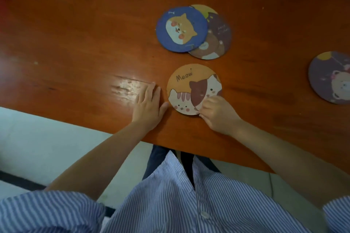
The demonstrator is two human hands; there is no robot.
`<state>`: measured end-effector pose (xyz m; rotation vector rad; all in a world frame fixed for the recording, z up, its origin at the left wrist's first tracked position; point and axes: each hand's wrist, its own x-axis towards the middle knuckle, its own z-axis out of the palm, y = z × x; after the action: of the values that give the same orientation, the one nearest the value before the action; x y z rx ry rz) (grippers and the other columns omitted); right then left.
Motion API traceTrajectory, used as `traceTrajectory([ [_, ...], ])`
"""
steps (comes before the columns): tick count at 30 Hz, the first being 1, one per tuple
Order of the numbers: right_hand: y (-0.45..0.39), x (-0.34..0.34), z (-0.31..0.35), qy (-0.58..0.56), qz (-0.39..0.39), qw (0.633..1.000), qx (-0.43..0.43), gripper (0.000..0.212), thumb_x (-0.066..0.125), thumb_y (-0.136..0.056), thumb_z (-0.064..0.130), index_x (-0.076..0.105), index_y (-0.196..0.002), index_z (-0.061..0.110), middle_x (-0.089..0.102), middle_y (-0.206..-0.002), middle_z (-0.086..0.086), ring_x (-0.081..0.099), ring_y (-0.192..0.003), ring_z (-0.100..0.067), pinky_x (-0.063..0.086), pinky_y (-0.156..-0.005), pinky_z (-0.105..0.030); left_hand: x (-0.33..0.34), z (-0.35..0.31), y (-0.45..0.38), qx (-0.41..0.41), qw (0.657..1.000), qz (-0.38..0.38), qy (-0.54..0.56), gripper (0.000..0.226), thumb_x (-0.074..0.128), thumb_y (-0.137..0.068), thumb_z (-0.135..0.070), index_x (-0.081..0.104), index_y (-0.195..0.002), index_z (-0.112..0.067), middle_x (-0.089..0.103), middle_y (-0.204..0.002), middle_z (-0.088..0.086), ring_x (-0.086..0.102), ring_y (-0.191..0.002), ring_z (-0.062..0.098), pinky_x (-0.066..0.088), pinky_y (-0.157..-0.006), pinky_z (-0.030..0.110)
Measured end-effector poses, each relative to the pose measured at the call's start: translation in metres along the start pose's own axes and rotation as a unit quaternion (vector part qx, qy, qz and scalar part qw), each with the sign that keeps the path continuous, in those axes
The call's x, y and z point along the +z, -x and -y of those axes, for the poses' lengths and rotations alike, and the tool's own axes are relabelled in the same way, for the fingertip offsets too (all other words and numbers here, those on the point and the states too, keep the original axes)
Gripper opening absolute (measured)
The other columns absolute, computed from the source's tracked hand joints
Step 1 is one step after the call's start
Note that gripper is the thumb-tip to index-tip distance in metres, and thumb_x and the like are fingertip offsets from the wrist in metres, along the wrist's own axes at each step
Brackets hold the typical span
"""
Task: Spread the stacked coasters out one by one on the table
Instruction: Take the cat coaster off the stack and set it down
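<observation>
Tabletop comes first by size: the broad reddish-brown wooden table (85,34) gives a flat, bare surface on which round pieces can lie apart, and the person in the blue-and-white striped shirt (170,204) leans over its near edge with both bare forearms reaching in. Taking the round orange "Meow" cat coaster (191,85) as the landmark, the remaining pile sits just beyond it, away from the person: a round blue dog coaster (180,28) lies on top, skewed off a round dark brown bear coaster (214,43), with a sliver of a round yellow coaster (203,8) showing behind, so these three overlap and are judged not yet spread. Well to the right of the landmark, at the edge of view, a round purple bear coaster (331,79) lies alone and clear of everything, apparently already dealt out. The landmark coaster lies flat near the table's front edge, apart from the pile, which suggests it is being set in its own spot. The right hand (217,115) covers the coaster's lower right rim, fingers curled and pinched on that edge, probably because a thin flat disc is easiest to slide or lay down by its rim; whether the thumb is under it cannot be told. The left hand (149,108) rests palm down on the wood just left of the landmark, fingers flat and close together, holding nothing and likely steadying the body.
</observation>
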<state>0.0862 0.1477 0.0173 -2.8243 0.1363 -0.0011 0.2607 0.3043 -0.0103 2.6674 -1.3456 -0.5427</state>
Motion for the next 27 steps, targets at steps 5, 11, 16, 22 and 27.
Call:
traceTrajectory([
  [5, 0.034, 0.008, 0.012, -0.053, 0.014, 0.998, -0.019, 0.008, 0.081, -0.068, 0.006, 0.073, -0.069, 0.004, 0.07, -0.067, -0.011, 0.067, -0.068, -0.027, 0.055, -0.067, -0.035, -0.005, -0.047, 0.015, -0.118, 0.982, -0.02, 0.148, 0.03, 0.048, -0.088, -0.032, 0.052, -0.101, -0.005, 0.05, -0.11, 0.018, 0.049, -0.096, 0.033, 0.04, -0.073, 0.037],
  [11, 0.017, -0.002, -0.021, -0.059, -0.038, 0.948, 0.312, 0.036, 0.058, -0.09, 0.024, 0.054, -0.121, 0.006, 0.058, -0.123, -0.015, 0.051, -0.115, -0.031, 0.046, -0.093, -0.043, -0.009, -0.062, -0.002, -0.209, 0.96, -0.022, 0.184, 0.011, 0.053, -0.084, -0.015, 0.056, -0.083, -0.004, 0.057, -0.097, 0.018, 0.046, -0.071, 0.025, 0.04, -0.056, 0.029],
  [16, -0.012, -0.004, -0.028, -0.152, -0.027, 0.873, 0.463, 0.031, 0.057, -0.089, 0.016, 0.054, -0.118, 0.004, 0.059, -0.12, -0.015, 0.056, -0.107, -0.027, 0.049, -0.081, -0.035, -0.007, -0.067, -0.011, -0.247, 0.931, -0.038, 0.266, 0.021, 0.053, -0.078, -0.002, 0.062, -0.095, -0.009, 0.056, -0.077, 0.001, 0.052, -0.069, 0.019, 0.042, -0.056, 0.028],
  [22, 0.024, -0.013, -0.039, -0.207, -0.009, 0.839, 0.504, 0.015, 0.06, -0.089, 0.018, 0.067, -0.092, 0.004, 0.068, -0.099, -0.012, 0.059, -0.082, -0.021, 0.042, -0.062, -0.025, -0.013, -0.078, -0.022, -0.183, 0.941, -0.028, 0.282, 0.02, 0.054, -0.079, -0.001, 0.063, -0.093, -0.012, 0.054, -0.074, -0.004, 0.05, -0.066, 0.013, 0.035, -0.049, 0.021],
  [27, 0.055, -0.013, -0.04, -0.166, 0.024, 0.837, 0.521, 0.016, 0.058, -0.091, 0.02, 0.064, -0.088, 0.006, 0.057, -0.084, -0.006, 0.049, -0.072, -0.017, 0.034, -0.047, -0.022, -0.015, -0.099, -0.032, -0.099, 0.963, -0.003, 0.252, 0.018, 0.054, -0.08, -0.001, 0.064, -0.09, -0.011, 0.058, -0.084, 0.002, 0.05, -0.077, 0.015, 0.039, -0.061, 0.023],
])
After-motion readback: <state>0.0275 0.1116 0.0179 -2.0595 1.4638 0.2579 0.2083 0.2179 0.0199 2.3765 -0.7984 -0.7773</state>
